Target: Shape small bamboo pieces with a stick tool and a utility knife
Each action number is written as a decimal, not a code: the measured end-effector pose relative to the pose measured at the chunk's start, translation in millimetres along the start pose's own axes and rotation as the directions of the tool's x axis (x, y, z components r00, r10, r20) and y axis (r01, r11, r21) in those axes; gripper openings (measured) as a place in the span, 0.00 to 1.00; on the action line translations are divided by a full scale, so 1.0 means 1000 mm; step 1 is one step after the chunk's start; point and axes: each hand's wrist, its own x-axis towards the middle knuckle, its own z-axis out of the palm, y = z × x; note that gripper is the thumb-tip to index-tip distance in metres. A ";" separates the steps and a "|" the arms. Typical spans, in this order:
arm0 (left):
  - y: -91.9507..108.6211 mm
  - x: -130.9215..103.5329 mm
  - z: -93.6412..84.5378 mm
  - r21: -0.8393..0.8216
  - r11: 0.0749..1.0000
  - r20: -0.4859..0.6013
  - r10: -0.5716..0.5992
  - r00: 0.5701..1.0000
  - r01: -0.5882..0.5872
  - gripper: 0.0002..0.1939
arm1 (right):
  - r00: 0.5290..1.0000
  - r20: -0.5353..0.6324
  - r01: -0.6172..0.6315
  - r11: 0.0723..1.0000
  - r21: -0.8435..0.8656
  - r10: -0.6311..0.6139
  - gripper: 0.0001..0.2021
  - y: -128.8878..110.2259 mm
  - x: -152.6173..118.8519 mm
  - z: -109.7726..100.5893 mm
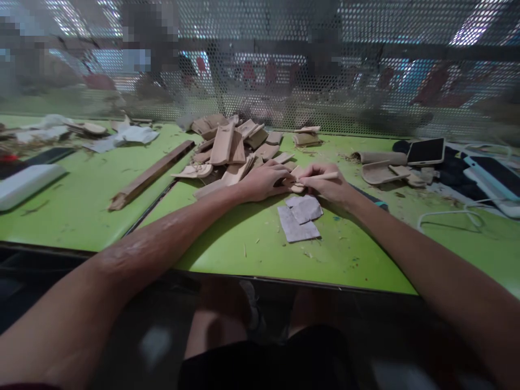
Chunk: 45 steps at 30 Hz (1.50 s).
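My right hand (325, 181) is closed around a slim tool with a pale, round wooden handle (328, 176). The working end is hidden by my fingers, so its kind is unclear. My left hand (266, 181) presses its fingers on a small pale wood piece (298, 188), steadying it on the green table (227, 244). Both hands meet over this piece. Behind my left hand lies a heap of curved, bark-like wood pieces (222, 145). Just in front of my hands are torn scraps of grey sandpaper-like sheet (298, 223).
A long wooden bar (152, 176) lies at left, beyond it a white box-like object (30, 184). At right are curved wood pieces (382, 170), a phone (426, 151), another device (499, 176) and a white cable (450, 211). A perforated metal screen (260, 70) closes the back.
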 end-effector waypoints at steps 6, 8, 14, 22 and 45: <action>0.002 0.002 -0.002 -0.001 1.000 0.016 -0.005 1.000 0.005 0.19 | 1.000 0.022 0.005 1.000 -0.013 -0.005 0.07 0.004 0.004 -0.005; 0.002 0.002 -0.002 0.001 1.000 0.014 -0.003 1.000 0.003 0.19 | 1.000 0.019 0.000 1.000 -0.025 0.001 0.07 0.005 0.004 -0.006; 0.000 0.003 -0.001 0.005 1.000 0.007 -0.004 1.000 0.004 0.19 | 0.999 0.041 -0.016 1.000 -0.004 0.016 0.08 0.005 0.005 -0.008; -0.002 0.006 0.000 -0.012 1.000 0.002 -0.019 1.000 0.019 0.18 | 0.999 0.034 -0.032 0.999 -0.022 0.033 0.10 0.005 0.006 -0.010; -0.007 0.007 0.001 -0.008 1.000 0.017 -0.019 1.000 0.019 0.17 | 0.984 0.157 -0.096 0.993 0.071 0.084 0.09 0.006 0.009 -0.020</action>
